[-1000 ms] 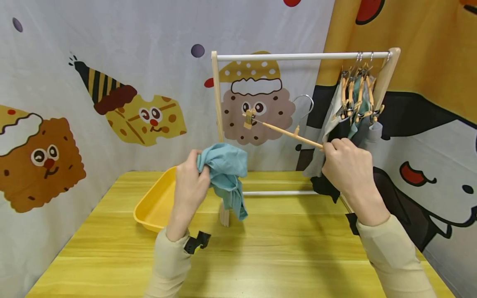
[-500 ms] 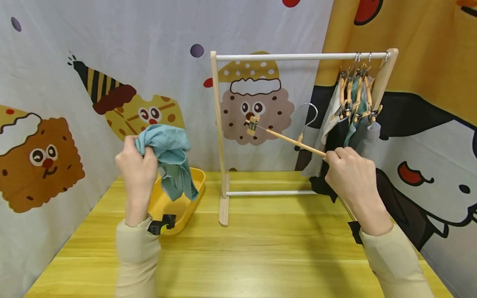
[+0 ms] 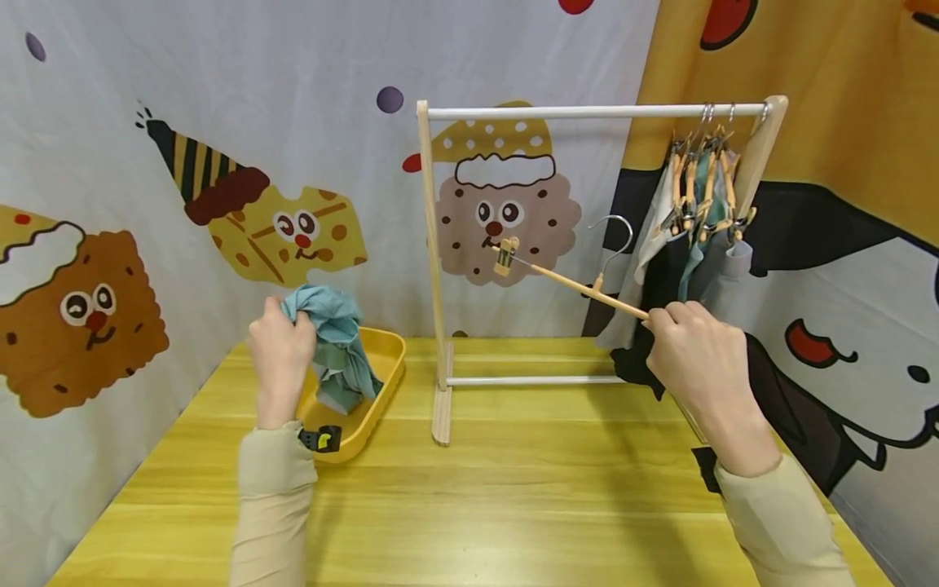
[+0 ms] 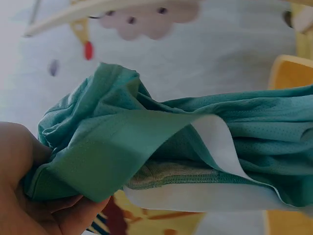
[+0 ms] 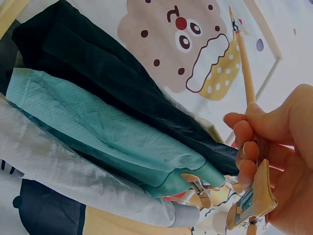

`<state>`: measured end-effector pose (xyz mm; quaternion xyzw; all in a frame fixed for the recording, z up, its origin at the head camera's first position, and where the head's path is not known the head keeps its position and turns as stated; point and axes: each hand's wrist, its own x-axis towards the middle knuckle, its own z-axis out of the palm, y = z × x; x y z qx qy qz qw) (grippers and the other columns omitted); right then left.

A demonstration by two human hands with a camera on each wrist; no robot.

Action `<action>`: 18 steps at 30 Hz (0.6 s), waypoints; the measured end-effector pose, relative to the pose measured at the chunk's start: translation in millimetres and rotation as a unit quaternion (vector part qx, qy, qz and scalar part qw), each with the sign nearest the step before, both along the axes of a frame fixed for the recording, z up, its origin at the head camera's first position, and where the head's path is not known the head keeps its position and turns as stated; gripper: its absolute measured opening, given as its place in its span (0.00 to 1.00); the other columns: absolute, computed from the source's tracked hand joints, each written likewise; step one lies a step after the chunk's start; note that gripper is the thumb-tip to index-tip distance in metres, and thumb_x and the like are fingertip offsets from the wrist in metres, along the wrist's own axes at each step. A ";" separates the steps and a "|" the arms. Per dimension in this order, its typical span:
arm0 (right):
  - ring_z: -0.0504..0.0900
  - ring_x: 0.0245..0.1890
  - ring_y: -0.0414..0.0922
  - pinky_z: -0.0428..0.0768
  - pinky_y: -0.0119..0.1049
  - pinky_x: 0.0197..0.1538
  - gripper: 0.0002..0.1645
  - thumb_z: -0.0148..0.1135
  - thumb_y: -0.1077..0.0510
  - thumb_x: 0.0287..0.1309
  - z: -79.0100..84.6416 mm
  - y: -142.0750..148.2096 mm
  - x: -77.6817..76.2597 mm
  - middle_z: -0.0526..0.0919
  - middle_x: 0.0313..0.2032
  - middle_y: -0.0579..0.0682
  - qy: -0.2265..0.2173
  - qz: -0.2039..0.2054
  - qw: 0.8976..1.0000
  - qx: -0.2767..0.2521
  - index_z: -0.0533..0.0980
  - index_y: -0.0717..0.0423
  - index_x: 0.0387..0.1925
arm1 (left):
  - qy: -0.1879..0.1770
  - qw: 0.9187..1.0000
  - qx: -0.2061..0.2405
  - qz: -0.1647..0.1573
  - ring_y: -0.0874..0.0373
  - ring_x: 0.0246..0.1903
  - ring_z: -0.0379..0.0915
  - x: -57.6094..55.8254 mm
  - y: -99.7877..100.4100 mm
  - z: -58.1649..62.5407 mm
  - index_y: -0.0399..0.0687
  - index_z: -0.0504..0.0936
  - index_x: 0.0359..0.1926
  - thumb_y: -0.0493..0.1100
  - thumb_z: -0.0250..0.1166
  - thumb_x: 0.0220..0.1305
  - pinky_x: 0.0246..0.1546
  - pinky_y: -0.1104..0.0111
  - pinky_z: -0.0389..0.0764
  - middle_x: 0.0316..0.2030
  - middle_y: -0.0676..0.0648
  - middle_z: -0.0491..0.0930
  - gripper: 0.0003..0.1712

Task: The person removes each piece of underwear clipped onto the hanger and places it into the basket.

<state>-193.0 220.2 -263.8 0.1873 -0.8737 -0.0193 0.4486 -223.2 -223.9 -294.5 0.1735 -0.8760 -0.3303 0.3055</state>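
Observation:
My left hand (image 3: 282, 350) grips a bunched teal garment (image 3: 333, 346), whose lower end hangs into the yellow basin (image 3: 392, 359). In the left wrist view the garment (image 4: 112, 142) shows a smooth green band and a pale inner side, with my fingers (image 4: 78, 215) pinching its edge. My right hand (image 3: 697, 359) holds a wooden clip hanger (image 3: 579, 285) by one end, its metal hook upward and one clip pointing left. Seen from the right wrist, my fingers (image 5: 247, 142) curl round the hanger bar, and its other clip (image 5: 259, 196) sits beside the palm.
A small clothes rack (image 3: 528, 112) with wooden legs stands at the back of the wooden table (image 3: 513, 505). Several clothes on clip hangers (image 3: 707, 187) hang at its right end, close behind my right hand. A printed curtain (image 3: 315, 65) covers the back.
My left hand has carried the teal garment leftward from before the rack, then lowered it over the basin. The right hand has shifted slightly right and down with the hanger.

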 end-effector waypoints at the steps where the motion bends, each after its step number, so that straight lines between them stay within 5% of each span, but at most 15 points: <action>1: 0.69 0.14 0.50 0.63 0.39 0.09 0.02 0.63 0.71 0.45 -0.5 0.5 0.2 0.73 0.15 0.55 0.000 0.000 1.000 -0.001 0.80 0.69 0.25 | -0.013 1.000 -0.005 -0.001 0.30 0.35 0.75 -2.4 -1.4 -5.7 0.27 0.72 0.50 0.41 0.46 0.67 0.31 0.47 0.75 0.39 0.25 0.78 0.21; 6: 0.67 0.13 0.48 0.61 0.38 0.09 0.01 0.64 0.70 0.46 -2.7 2.3 0.8 0.71 0.13 0.53 0.004 0.001 1.000 -0.003 0.79 0.68 0.23 | -0.081 0.995 -0.054 -0.007 0.28 0.32 0.75 -12.2 -4.1 -29.7 0.26 0.70 0.45 0.41 0.47 0.66 0.25 0.47 0.74 0.32 0.24 0.76 0.18; 10: 0.67 0.13 0.48 0.61 0.37 0.09 0.02 0.65 0.70 0.46 -3.5 3.9 1.5 0.71 0.13 0.53 0.004 0.001 1.000 -0.004 0.79 0.68 0.23 | -0.165 0.982 -0.091 -0.027 0.27 0.33 0.75 -19.9 -4.2 -45.5 0.22 0.68 0.46 0.39 0.46 0.64 0.26 0.46 0.76 0.34 0.21 0.75 0.20; 14: 0.68 0.14 0.49 0.61 0.37 0.09 0.01 0.64 0.70 0.45 -4.4 5.2 1.7 0.72 0.14 0.54 0.001 0.001 1.000 -0.004 0.79 0.68 0.24 | -0.292 0.948 -0.104 -0.076 0.26 0.46 0.72 -27.8 -5.5 -62.8 0.20 0.63 0.57 0.38 0.44 0.64 0.42 0.42 0.77 0.47 0.19 0.72 0.26; 18: 0.68 0.14 0.48 0.61 0.37 0.09 0.02 0.62 0.71 0.45 -6.2 5.6 1.5 0.72 0.14 0.53 0.000 0.000 1.000 -0.002 0.80 0.67 0.24 | -0.395 0.903 -0.096 -0.140 0.25 0.57 0.63 -29.5 -3.7 -77.3 0.24 0.51 0.67 0.39 0.44 0.66 0.55 0.40 0.69 0.58 0.19 0.64 0.32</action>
